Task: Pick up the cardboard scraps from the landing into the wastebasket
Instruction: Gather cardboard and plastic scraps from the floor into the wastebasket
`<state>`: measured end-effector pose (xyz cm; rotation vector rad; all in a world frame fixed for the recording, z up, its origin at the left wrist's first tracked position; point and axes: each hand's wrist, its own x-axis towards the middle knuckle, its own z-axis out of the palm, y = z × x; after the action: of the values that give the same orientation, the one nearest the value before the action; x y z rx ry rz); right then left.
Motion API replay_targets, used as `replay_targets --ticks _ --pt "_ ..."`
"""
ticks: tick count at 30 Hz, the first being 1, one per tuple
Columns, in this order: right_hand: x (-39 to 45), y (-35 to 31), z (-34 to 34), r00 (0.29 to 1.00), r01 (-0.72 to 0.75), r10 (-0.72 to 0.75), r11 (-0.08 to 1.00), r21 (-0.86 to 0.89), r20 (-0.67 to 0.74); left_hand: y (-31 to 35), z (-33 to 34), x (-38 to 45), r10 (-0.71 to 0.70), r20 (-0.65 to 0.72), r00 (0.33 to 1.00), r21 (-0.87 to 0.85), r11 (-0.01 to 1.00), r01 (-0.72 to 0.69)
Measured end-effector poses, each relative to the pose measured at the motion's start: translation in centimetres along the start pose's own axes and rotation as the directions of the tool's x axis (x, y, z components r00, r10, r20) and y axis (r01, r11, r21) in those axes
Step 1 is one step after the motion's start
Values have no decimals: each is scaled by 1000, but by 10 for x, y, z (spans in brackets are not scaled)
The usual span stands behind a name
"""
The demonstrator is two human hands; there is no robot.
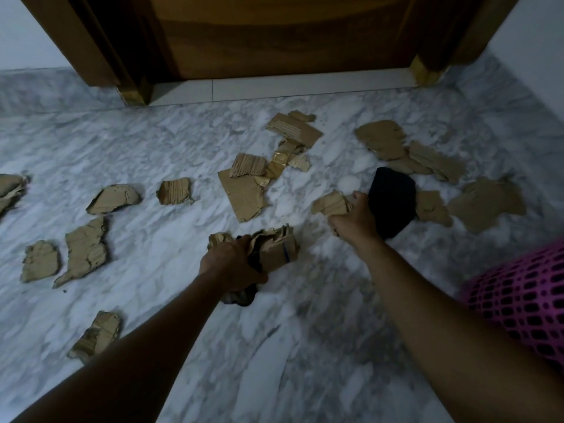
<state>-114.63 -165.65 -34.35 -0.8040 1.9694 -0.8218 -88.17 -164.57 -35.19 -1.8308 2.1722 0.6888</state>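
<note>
Covering the frame: a grey-veined marble floor (305,331), the landing, with torn cardboard scattered across it.
Door: a dark wooden door (274,35) in its frame at the far edge, a pale threshold strip (274,88) under it.
Wastebasket: a pink perforated wastebasket (525,300) at the right edge, just beside the right forearm; only part of it shows.
Dark object: a black shape (392,203) lies on the floor directly behind the right hand, between it and the right-side scraps; what it is cannot be told.
Right-side scraps: a cluster of brown pieces (485,204) beyond the black shape, some overlapping.
Middle scraps: a heap of corrugated and taped pieces (244,193) near the door, lying on one another.
Left-side scraps: several separate pieces (85,251) spread well apart, one more (99,334) beside the left forearm.
Left hand: the left hand (232,264) has its fingers curled round a bunch of cardboard scraps (274,248), with something dark bunched under the palm.
Right hand: the right hand (355,218) is curled over a single scrap (331,204) at floor level, fingers gripping its edge.
</note>
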Motion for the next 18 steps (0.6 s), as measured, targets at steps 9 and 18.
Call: replay_targets --ticks 9,18 --pt "2 9 22 979 107 -169 897 -429 -110 -4 4 1 -187 -86 979 -206 964 166" --pt "-32 41 6 969 223 -246 858 -462 11 54 -31 6 -187 -121 975 -409 904 123"
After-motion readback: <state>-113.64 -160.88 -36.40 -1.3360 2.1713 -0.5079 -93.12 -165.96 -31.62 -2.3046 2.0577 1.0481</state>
